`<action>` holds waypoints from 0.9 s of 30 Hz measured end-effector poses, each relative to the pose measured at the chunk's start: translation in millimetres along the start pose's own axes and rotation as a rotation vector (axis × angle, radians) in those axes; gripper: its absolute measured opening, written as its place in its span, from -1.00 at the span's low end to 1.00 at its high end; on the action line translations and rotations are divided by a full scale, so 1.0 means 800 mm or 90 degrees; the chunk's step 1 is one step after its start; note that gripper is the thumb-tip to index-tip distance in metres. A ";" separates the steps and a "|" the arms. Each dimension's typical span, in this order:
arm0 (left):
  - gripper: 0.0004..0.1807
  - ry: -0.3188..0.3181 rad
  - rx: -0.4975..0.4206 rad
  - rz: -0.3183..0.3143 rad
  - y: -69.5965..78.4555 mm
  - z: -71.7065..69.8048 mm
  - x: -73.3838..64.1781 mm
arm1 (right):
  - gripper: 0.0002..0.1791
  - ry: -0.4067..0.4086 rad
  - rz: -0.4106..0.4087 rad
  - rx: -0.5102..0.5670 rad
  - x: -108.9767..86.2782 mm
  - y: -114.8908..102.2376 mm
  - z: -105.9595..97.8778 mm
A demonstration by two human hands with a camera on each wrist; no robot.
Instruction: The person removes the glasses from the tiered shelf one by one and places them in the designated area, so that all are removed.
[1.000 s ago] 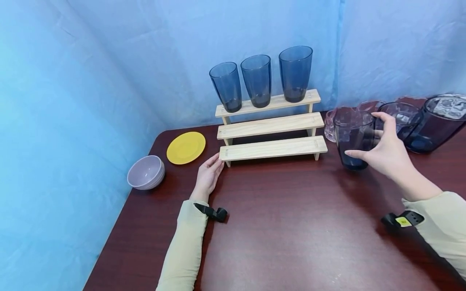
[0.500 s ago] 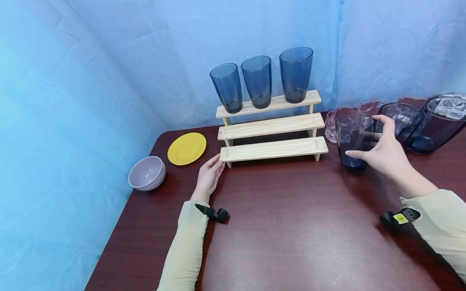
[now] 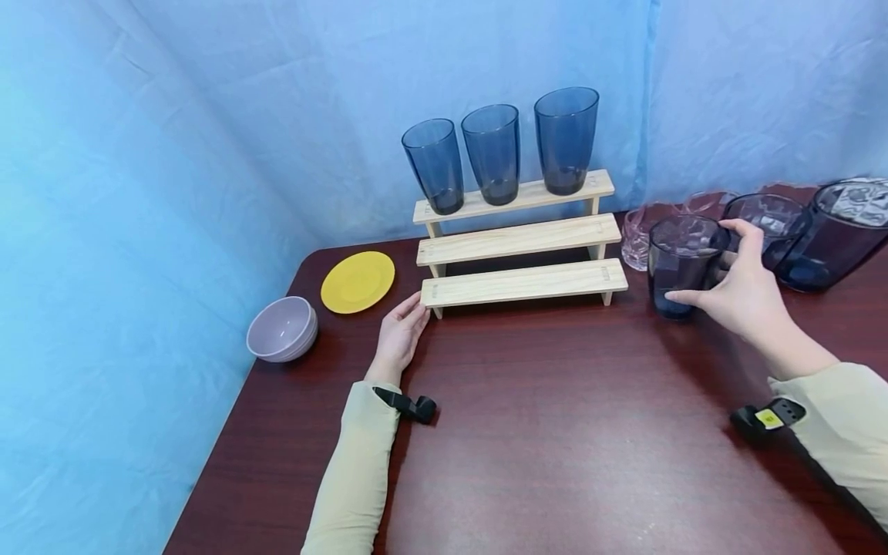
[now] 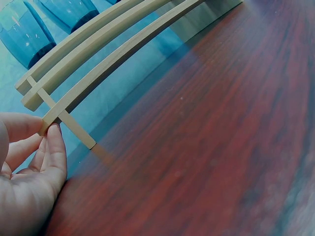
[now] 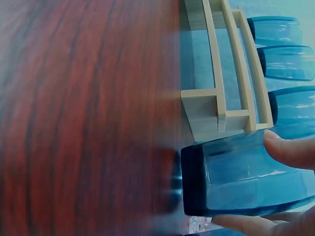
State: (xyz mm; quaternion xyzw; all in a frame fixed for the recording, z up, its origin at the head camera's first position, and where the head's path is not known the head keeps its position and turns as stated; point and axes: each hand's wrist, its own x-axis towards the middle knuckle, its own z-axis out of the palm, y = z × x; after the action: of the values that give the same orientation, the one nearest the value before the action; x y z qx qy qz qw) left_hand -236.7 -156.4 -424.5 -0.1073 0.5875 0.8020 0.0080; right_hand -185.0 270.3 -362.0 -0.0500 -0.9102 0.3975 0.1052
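In the head view my left hand (image 3: 400, 339) pinches the left end of the lowest step of a pale wooden three-step rack (image 3: 523, 282). The left wrist view shows the thumb and fingers (image 4: 55, 150) at that step's corner. On the rack's top step stand three blue-tinted drinking glasses, the left (image 3: 434, 168), middle (image 3: 492, 158) and right (image 3: 566, 142). To the rack's right, my right hand (image 3: 745, 297) holds another such glass (image 3: 673, 274) upright, thumb on the near side, fingers behind. Its base (image 5: 193, 182) is at or just above the table; I cannot tell which.
Behind the held glass are another dark glass (image 3: 763, 212), a large dark vessel (image 3: 808, 266) and clear pinkish glassware (image 3: 634, 243). A yellow plate (image 3: 357, 282) and a lilac bowl (image 3: 280, 331) lie at the left. Blue cloth (image 3: 333, 100) hangs behind the dark red table (image 3: 541, 432).
The glass in my right hand has shifted slightly right and away, together with the hand. My left hand stays at the rack's end.
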 end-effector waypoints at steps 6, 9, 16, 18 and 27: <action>-0.53 -0.005 0.005 0.001 0.001 0.000 0.001 | 0.25 0.009 -0.018 -0.041 -0.002 0.003 -0.009; -0.53 -0.005 0.011 0.000 0.001 -0.001 0.001 | 0.21 -0.007 -0.014 -0.042 -0.002 0.002 -0.015; -0.53 -0.012 0.014 0.003 0.003 0.002 0.001 | 0.05 0.019 -0.009 -0.056 -0.007 0.002 -0.027; -0.53 -0.011 0.015 0.004 0.003 0.002 0.001 | 0.02 0.035 -0.019 -0.053 -0.007 0.003 -0.027; -0.53 -0.004 0.021 -0.001 0.002 0.000 0.001 | -0.06 0.068 -0.035 -0.007 -0.007 -0.001 -0.018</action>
State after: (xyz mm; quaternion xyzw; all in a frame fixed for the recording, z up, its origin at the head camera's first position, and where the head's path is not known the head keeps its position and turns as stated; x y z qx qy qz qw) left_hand -237.4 -157.0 -423.3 -0.1049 0.6003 0.7928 0.0123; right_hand -176.0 279.2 -352.8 -0.0467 -0.9066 0.3861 0.1639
